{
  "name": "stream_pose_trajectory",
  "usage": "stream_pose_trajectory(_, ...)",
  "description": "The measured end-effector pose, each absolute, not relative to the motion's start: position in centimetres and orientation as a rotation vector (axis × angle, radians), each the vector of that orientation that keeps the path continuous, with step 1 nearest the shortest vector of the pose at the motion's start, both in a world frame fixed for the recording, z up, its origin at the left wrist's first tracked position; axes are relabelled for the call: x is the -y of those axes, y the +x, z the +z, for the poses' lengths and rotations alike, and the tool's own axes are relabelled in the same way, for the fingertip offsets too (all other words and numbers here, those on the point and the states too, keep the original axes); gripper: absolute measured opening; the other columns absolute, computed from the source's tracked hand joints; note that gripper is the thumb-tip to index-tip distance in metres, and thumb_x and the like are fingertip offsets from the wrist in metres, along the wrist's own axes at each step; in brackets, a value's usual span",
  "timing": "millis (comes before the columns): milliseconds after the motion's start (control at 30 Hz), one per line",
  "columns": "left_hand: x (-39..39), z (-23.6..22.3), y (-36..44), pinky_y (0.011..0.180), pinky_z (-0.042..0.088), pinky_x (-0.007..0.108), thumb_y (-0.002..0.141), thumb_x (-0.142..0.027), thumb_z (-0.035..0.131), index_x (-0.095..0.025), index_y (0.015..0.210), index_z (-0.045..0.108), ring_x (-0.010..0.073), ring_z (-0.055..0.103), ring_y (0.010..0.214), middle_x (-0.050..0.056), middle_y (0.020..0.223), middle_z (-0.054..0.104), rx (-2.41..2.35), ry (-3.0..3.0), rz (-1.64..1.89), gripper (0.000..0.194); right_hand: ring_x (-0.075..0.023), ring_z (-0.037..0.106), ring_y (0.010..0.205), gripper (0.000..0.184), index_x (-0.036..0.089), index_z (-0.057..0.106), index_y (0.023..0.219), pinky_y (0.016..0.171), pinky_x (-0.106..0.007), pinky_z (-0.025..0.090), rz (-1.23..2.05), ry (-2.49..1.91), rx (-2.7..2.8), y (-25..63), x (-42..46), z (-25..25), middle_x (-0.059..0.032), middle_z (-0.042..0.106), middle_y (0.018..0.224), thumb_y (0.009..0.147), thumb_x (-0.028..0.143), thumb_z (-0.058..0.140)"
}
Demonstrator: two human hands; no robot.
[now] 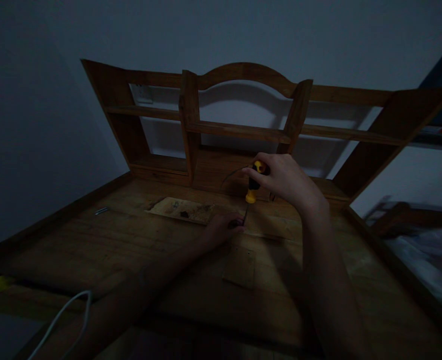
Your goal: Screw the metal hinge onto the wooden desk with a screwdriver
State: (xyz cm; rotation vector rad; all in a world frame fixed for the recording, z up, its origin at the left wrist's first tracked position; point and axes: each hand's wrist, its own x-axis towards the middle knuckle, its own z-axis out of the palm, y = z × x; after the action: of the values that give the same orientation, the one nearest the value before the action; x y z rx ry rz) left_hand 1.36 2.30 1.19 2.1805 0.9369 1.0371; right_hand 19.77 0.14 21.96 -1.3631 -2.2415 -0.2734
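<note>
My right hand is closed around the yellow and black handle of a screwdriver. The shaft points down, slightly tilted, and its tip meets the fingers of my left hand. Low over the desk, those left fingers are pinched together at something small and dark, too dim to name. Under and beside them lies a long wooden strip with a pale, rough face and dark marks. Just in front, a small flat piece of wood rests on the desktop. A thin dark curved line shows left of the screwdriver handle.
A wooden shelf unit rises along the desk's back edge against the wall. Small metallic pieces lie at the left. A white cable loops near my left forearm, with a yellow object at the front left edge. The room is dim.
</note>
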Motion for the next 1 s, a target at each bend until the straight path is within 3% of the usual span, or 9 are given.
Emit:
stream_pose_trajectory(233,-2.4,1.0,0.9,0.084,0.054,0.031,0.087,-0.024,0.072,-0.021,0.109,0.070,0.0195,0.070,0.091,0.002,0.101,0.075,-0.914,2.288,0.996,0.022,-0.0281,0.066,0.098,0.026,0.015,0.071,0.108,0.087,-0.038,0.048,-0.217,-1.303,2.250,19.8,0.2,22.1,-0.0138,0.072,0.107,0.092,0.027,0.055)
stream_pose_trajectory(400,-2.6,0.7,0.9,0.084,0.054,0.031,0.087,-0.024,0.071,-0.023,0.110,0.069,0.0194,0.070,0.091,0.002,0.101,0.075,-0.944,2.313,0.977,0.023,-0.0266,0.067,0.093,0.027,0.018,0.069,0.108,0.081,-0.036,0.049,-0.242,-1.295,2.260,19.2,0.4,21.9,-0.0122,0.072,0.100,0.098,0.037,0.052)
stream_pose_trajectory(533,-2.5,1.0,1.0,0.083,0.053,0.030,0.087,-0.023,0.070,-0.022,0.109,0.070,0.0199,0.070,0.091,0.002,0.101,0.075,-0.952,2.325,0.964,0.023,-0.0309,0.067,0.091,0.039,0.016,0.066,0.107,0.077,-0.039,0.047,-0.378,-1.440,2.227,18.5,0.5,21.6,-0.0156,0.071,0.096,0.100,0.049,0.045)
stream_pose_trajectory(767,-2.4,1.0,1.0,0.086,0.053,0.032,0.088,-0.025,0.068,-0.022,0.110,0.069,0.0204,0.070,0.093,0.002,0.103,0.075,-0.991,2.318,0.939,0.023,-0.0283,0.066,0.101,0.032,0.015,0.064,0.116,0.087,-0.037,0.046,-0.214,-1.366,2.275,18.2,0.5,21.8,-0.0139,0.071,0.108,0.097,0.029,0.042)
stream_pose_trajectory(1000,-2.2,1.4,0.9,0.083,0.053,0.030,0.088,-0.025,0.068,-0.022,0.106,0.069,0.0186,0.068,0.089,0.001,0.098,0.073,-0.967,2.347,0.935,0.018,-0.0264,0.068,0.095,0.029,0.018,0.062,0.112,0.079,-0.034,0.045,-0.326,-1.423,2.269,18.2,0.5,21.6,-0.0115,0.072,0.101,0.102,0.037,0.042)
